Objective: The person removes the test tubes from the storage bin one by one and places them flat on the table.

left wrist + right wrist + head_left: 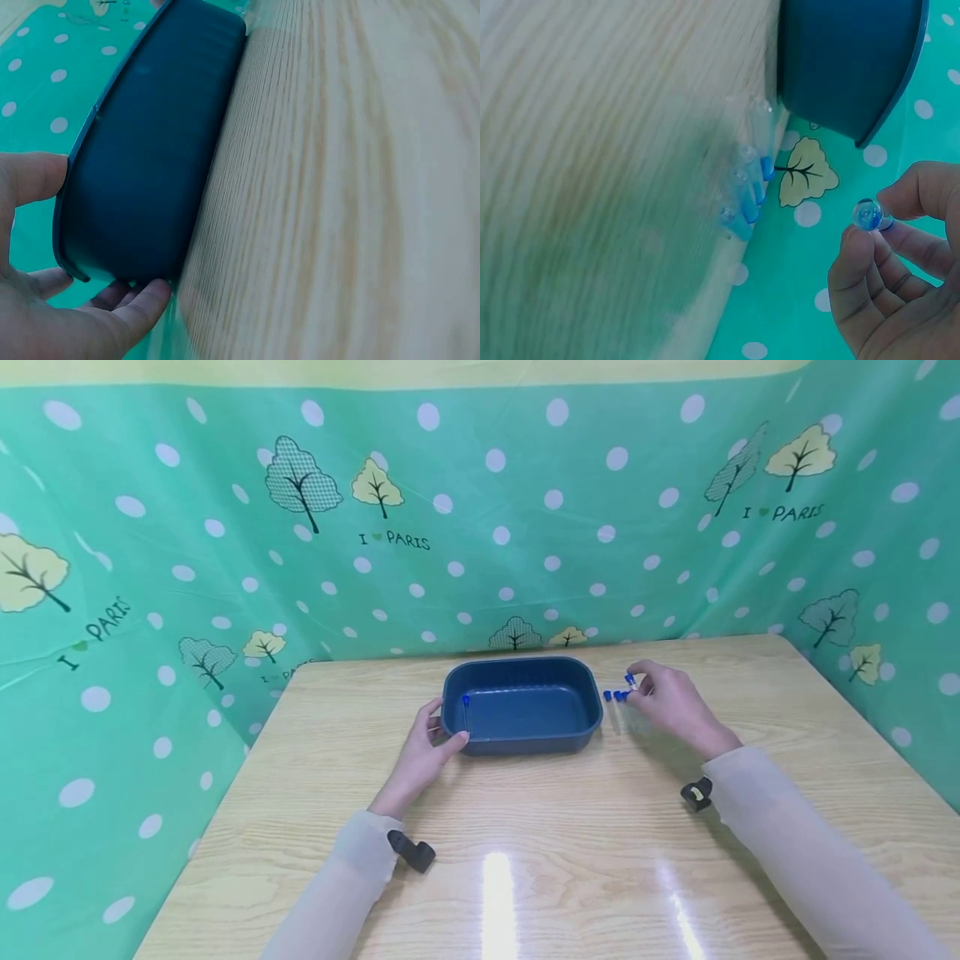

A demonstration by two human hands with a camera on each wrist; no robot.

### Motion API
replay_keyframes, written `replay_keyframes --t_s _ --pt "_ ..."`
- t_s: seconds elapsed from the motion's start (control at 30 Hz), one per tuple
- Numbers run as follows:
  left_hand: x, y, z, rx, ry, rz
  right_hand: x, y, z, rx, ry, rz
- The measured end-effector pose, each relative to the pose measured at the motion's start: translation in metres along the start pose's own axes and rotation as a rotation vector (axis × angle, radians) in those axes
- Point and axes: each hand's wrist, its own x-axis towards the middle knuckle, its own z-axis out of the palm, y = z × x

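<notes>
A dark blue plastic basin (525, 747) sits on the table, with one blue-capped tube (467, 702) inside at its left end. My left hand (422, 753) grips the basin's left front corner, thumb on the rim and fingers round the outer wall. To the right of the basin, my right hand (677, 700) pinches a clear tube (868, 215) with a blue cap between thumb and fingers; its rounded end faces the right wrist camera. Several more blue-capped clear tubes (741, 201) lie side by side on the table below and left of that hand.
The light wood-grain table (570, 827) ends behind the basin at a green dotted curtain (465, 568). Dark camera mounts (412, 852) are strapped at both wrists.
</notes>
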Motion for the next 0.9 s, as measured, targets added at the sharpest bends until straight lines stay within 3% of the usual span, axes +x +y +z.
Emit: replay_keyframes --t_s 0.9 --pt "0.000 0.000 0.001 0.005 -0.002 0.008 0.005 0.025 0.001 0.039 -0.101 0.099"
